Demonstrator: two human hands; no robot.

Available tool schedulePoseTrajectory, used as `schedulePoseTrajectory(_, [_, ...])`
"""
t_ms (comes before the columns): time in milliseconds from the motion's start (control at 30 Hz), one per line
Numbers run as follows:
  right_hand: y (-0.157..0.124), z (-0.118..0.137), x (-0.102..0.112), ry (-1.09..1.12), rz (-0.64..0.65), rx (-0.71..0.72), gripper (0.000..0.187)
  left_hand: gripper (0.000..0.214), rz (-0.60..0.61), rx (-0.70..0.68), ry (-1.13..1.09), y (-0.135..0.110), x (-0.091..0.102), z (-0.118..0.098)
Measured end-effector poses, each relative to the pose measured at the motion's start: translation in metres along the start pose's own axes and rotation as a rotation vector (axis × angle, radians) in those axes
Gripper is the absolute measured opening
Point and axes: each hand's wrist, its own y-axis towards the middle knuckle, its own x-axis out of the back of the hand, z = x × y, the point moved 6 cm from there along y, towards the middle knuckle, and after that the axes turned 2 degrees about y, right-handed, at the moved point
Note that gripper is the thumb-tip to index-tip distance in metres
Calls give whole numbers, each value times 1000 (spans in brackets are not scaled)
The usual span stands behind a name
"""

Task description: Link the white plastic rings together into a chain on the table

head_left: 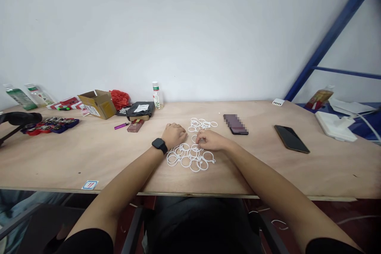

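Several white plastic rings [190,158] lie in a loose pile on the plywood table [89,154], with a smaller group of rings [202,124] farther back. My left hand [173,135], a black watch on its wrist, rests curled at the pile's far left edge. My right hand [212,140] lies beside it with fingers pinched together on a white ring at the pile's top. What the left fingers hold is hidden.
Two dark phones [235,124] [291,139] lie to the right. A cardboard box [97,103], red bag [119,99], small bottle [156,95], purple lighter [120,126] and tray of small items [49,125] stand at the left. A white adapter [335,125] and blue frame [327,35] are far right.
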Motion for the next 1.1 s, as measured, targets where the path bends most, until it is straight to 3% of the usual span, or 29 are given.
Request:
schedulePoseTrajectory(167, [1, -10, 3, -23, -74, -10, 13, 31, 15, -25, -61, 11, 5, -5])
schedulePoseTrajectory(367, [5, -14, 11, -31, -157, -20, 13, 31, -43, -41, 40, 22, -3, -7])
schedulePoseTrajectory(633, [6, -9, 10, 68, 86, -47, 10, 26, -43, 5, -45, 19, -7, -8])
schedulePoseTrajectory(733, [6, -11, 5, 37, 109, -59, 11, 25, -26, -16, -100, 14, -6, -13])
schedulePoseTrajectory(833, [7, -7, 4, -5, 42, -30, 11, 26, -22, -50, -135, 12, -5, -20])
schedulePoseTrajectory(1100, [7, -4, 21, 42, -301, -54, 12, 35, -74, -125, -160, 11, 0, -35])
